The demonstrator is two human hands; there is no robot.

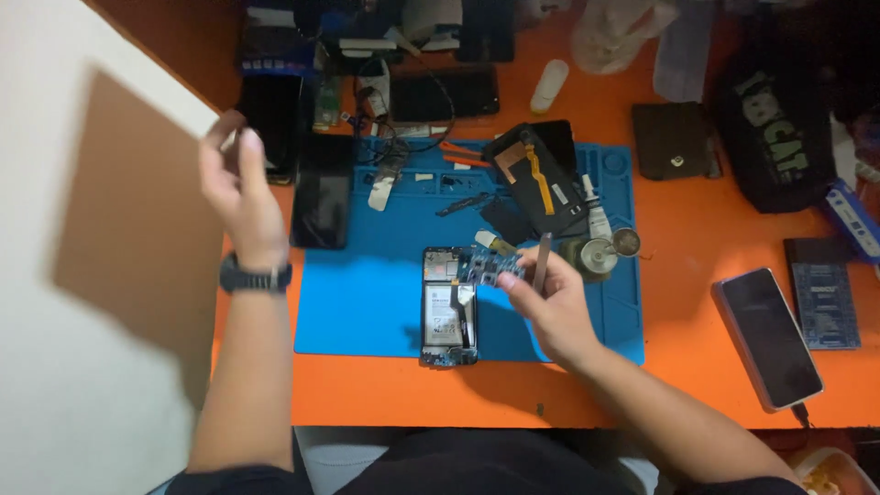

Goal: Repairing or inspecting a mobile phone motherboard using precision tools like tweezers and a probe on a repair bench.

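An opened phone (448,307) with its battery showing lies face down on a blue work mat (367,302). My right hand (548,298) hovers just right of it, holding a small blue circuit board (491,267) in its fingertips and a thin grey tool (541,261) upright between the fingers. My left hand (238,188) is raised over the mat's left edge near several dark phones (323,192), wrist with a black watch (255,276); its fingers are loosely curled and whether it pinches something small is unclear.
A phone back cover with an orange flex cable (539,179) lies at the mat's top right beside a small metal cup (596,255). A phone (768,337) rests at the right on the orange table (697,275), near a black pouch (775,128). Clutter lines the far edge.
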